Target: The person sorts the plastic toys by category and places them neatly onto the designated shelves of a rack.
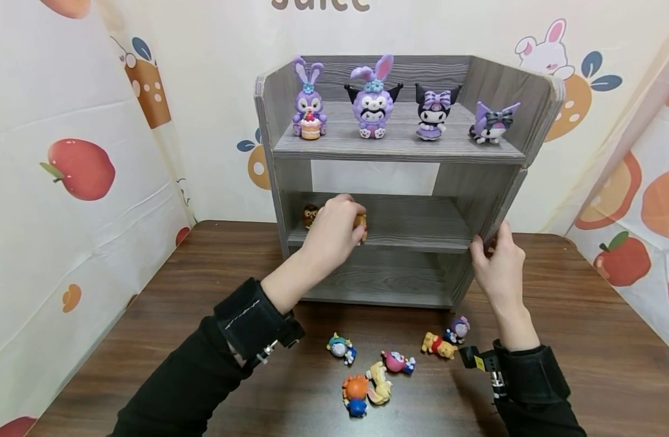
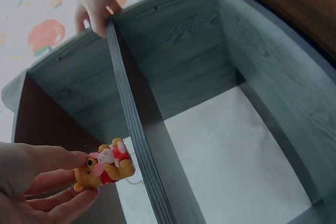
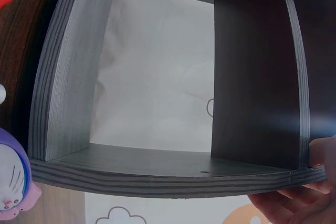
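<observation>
My left hand (image 1: pixel 336 223) pinches a yellow bear figurine in a red shirt (image 2: pixel 107 165) between thumb and fingers. A small pink piglet is on the bear's front. The bear is at the front edge of the grey middle shelf (image 1: pixel 410 221); I cannot tell whether it touches the board. To its left on that shelf, partly hidden by my left hand, is a brown owl-like figurine (image 1: pixel 309 214). My right hand (image 1: pixel 498 267) grips the right side panel of the grey wooden shelf unit (image 1: pixel 538 109), near the middle board's front corner.
Purple rabbit-eared figurines (image 1: pixel 372 109) and black-and-purple ones (image 1: pixel 435 115) stand along the top shelf. On the brown table (image 1: pixel 247 388) in front lie several small figurines, including an orange-maned one (image 1: pixel 356 388), a yellow bear (image 1: pixel 438 346) and a purple-hooded one (image 1: pixel 458 328).
</observation>
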`<state>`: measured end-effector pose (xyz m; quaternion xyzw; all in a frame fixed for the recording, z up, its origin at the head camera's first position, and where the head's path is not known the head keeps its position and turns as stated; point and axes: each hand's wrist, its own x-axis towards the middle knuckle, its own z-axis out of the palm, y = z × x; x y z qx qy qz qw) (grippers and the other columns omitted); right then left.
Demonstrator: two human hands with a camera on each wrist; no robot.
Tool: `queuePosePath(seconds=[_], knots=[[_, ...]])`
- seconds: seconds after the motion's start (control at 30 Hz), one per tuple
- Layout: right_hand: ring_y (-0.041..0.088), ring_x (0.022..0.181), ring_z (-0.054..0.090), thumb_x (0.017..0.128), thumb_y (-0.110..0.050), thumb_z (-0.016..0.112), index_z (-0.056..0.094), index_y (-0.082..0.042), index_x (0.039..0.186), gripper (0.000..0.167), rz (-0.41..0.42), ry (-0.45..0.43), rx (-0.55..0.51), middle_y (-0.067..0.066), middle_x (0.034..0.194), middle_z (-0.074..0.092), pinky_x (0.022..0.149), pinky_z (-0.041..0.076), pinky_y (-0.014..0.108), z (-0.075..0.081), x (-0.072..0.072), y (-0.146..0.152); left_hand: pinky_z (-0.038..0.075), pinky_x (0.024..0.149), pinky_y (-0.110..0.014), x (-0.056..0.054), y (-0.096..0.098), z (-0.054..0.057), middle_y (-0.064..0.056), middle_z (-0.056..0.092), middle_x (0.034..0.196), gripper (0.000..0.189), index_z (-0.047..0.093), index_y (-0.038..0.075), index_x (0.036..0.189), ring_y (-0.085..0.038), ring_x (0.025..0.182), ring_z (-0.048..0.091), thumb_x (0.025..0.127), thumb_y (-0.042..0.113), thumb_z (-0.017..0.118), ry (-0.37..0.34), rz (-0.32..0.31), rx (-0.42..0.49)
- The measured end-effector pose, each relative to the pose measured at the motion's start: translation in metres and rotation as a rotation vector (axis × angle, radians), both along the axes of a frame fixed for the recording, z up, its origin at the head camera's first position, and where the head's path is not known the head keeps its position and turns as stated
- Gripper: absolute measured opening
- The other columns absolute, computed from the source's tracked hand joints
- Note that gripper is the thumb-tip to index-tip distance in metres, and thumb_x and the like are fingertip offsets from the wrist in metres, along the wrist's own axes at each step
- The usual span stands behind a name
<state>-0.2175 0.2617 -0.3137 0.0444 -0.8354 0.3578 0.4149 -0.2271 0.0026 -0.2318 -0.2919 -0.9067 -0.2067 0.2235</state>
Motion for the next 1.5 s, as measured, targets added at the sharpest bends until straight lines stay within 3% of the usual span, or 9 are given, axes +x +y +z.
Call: queuePosePath(seconds=[0.23, 0.53, 0.93, 1.27, 1.5], knots=[[0.038, 0.078, 0.059, 0.083, 0.002, 0.047, 0.046, 0.010, 0.108, 0.025, 0.005, 0.001, -0.006, 0.027, 0.084, 0.058, 0.057, 0.030, -0.001, -0.001, -0.001, 0.000, 0.046, 0.067, -0.030, -0.015, 0.005, 0.004, -0.008, 0.059, 0.079, 0.011, 0.068, 0.004, 0.080, -0.020, 0.078, 0.055, 0.081, 0.003, 0.057, -0.022, 0.032, -0.030], [0.038, 0.077, 0.059, 0.083, 0.002, 0.047, 0.046, 0.010, 0.108, 0.025, 0.002, -0.004, 0.004, 0.027, 0.083, 0.058, 0.057, 0.029, -0.002, 0.000, 0.000, -0.001, 0.044, 0.062, -0.029, -0.028, 0.009, 0.005, -0.003, 0.056, 0.066, 0.019, 0.061, 0.009, 0.064, -0.015, 0.063, 0.054, 0.082, 0.003, 0.057, -0.078, 0.067, -0.049], [0.037, 0.076, 0.060, 0.083, 0.002, 0.047, 0.046, 0.010, 0.106, 0.024, 0.000, -0.006, 0.003, 0.026, 0.081, 0.057, 0.057, 0.030, -0.002, 0.000, 0.000, -0.001, 0.045, 0.068, -0.030, -0.032, 0.012, -0.001, -0.009, 0.056, 0.085, 0.008, 0.065, 0.005, 0.078, -0.020, 0.079, 0.056, 0.084, 0.006, 0.058, -0.082, 0.058, -0.070], [0.037, 0.077, 0.059, 0.083, 0.001, 0.047, 0.046, 0.009, 0.108, 0.026, -0.004, -0.011, -0.004, 0.026, 0.082, 0.057, 0.058, 0.030, -0.001, 0.000, -0.001, 0.000, 0.045, 0.066, -0.029, -0.033, 0.013, -0.006, -0.008, 0.053, 0.086, 0.007, 0.063, 0.004, 0.083, -0.018, 0.075, 0.053, 0.084, 0.006, 0.056, -0.073, 0.075, -0.050], [0.037, 0.077, 0.059, 0.084, 0.002, 0.047, 0.046, 0.009, 0.108, 0.026, -0.002, -0.009, -0.004, 0.026, 0.082, 0.057, 0.058, 0.030, -0.001, 0.000, -0.001, 0.000, 0.047, 0.072, -0.031, -0.030, 0.009, -0.006, -0.012, 0.055, 0.107, 0.028, 0.060, 0.001, 0.110, -0.023, 0.087, 0.058, 0.084, 0.013, 0.059, -0.104, 0.088, 0.025]])
